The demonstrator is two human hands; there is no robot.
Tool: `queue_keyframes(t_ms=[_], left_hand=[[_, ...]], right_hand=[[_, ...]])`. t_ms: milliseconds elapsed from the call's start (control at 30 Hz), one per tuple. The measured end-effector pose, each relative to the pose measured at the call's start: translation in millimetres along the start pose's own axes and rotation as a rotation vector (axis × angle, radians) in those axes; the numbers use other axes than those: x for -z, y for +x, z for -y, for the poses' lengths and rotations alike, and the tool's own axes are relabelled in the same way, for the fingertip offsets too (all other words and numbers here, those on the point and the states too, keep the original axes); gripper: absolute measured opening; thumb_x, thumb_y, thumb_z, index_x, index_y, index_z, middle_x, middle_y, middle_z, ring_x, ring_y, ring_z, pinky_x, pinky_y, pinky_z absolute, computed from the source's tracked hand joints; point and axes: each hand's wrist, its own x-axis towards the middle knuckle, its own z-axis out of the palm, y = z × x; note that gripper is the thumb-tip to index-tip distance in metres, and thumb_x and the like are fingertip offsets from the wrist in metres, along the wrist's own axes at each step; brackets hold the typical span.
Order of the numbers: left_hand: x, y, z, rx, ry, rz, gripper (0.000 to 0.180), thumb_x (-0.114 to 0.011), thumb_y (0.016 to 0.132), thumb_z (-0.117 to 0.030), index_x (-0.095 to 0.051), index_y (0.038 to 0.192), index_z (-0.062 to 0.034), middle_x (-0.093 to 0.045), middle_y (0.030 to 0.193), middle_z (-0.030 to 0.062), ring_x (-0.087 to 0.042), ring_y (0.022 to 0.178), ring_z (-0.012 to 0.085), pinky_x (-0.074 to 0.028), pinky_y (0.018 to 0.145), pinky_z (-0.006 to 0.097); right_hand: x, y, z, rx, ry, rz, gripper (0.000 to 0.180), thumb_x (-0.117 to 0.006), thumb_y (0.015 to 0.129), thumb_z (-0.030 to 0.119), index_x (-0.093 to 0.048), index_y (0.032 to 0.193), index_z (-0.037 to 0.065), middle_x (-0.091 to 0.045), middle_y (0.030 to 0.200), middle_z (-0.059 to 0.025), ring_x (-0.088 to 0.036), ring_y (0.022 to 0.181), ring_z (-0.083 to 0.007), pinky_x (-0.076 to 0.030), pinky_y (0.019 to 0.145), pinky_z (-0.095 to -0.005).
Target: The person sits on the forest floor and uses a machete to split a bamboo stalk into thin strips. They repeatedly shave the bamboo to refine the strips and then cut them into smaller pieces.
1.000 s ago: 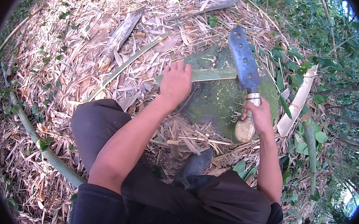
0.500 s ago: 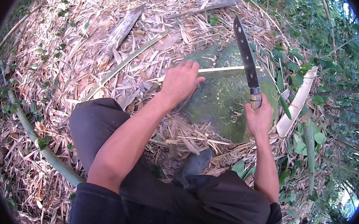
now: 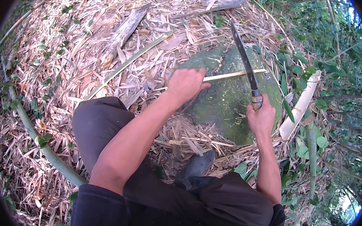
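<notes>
A pale, narrow bamboo strip (image 3: 234,75) lies across the top of a mossy green stone (image 3: 219,111). My left hand (image 3: 186,86) is closed around the strip toward its left end, and a short tail of it shows past the wrist. In my right hand (image 3: 260,116) is the wooden handle of a knife (image 3: 242,49), a long dark blade with holes along it. The blade points up and away to the left and crosses the strip near its right end. Whether blade and strip touch, I cannot tell.
A curved split bamboo piece (image 3: 301,106) lies right of the stone. To the left are a long green strip (image 3: 127,64) and a weathered piece of wood (image 3: 124,32). A green bamboo pole (image 3: 48,151) runs along the lower left. Dry leaves cover the ground; my boot (image 3: 200,163) stands before the stone.
The knife has turned so its blade shows narrower, and its tip leans further left. My left hand has rolled slightly, and the strip now shows its narrow pale side.
</notes>
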Motion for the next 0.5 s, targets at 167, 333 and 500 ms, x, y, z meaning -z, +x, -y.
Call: queue_keyframes(t_ms=[167,333,500], left_hand=[[5.1,-0.1,-2.4,0.025,0.003,0.146,0.034,-0.073,0.09,-0.039,-0.074,0.094,-0.0057,-0.074,0.088,0.0146,-0.073,0.086,0.0341,-0.057,0.075,0.045],[-4.0,0.3,-0.7,-0.032,0.043,0.068,0.038,-0.073,0.09,-0.043,-0.074,0.094,-0.0059,-0.072,0.077,0.0144,-0.073,0.076,0.0345,-0.057,0.069,0.045],[0.1,-0.1,-1.5,0.034,0.021,0.122,0.033,-0.074,0.09,-0.039,-0.076,0.097,-0.0067,-0.074,0.085,0.0152,-0.073,0.084,0.0352,-0.058,0.075,0.046]], right_hand=[[0.6,-0.7,1.5,0.022,-0.027,0.003,0.037,-0.07,0.081,0.015,-0.062,0.115,0.005,-0.068,0.078,-0.0273,-0.068,0.078,-0.0495,-0.053,0.073,-0.0548],[2.3,-3.1,-1.6,0.016,-0.024,-0.002,0.038,-0.07,0.081,0.016,-0.062,0.116,0.005,-0.068,0.074,-0.0259,-0.068,0.071,-0.0475,-0.053,0.067,-0.0531],[7.4,-8.1,5.1,0.097,0.004,-0.091,0.037,-0.07,0.081,0.016,-0.062,0.115,0.005,-0.067,0.071,-0.0259,-0.068,0.068,-0.0466,-0.053,0.064,-0.0536]])
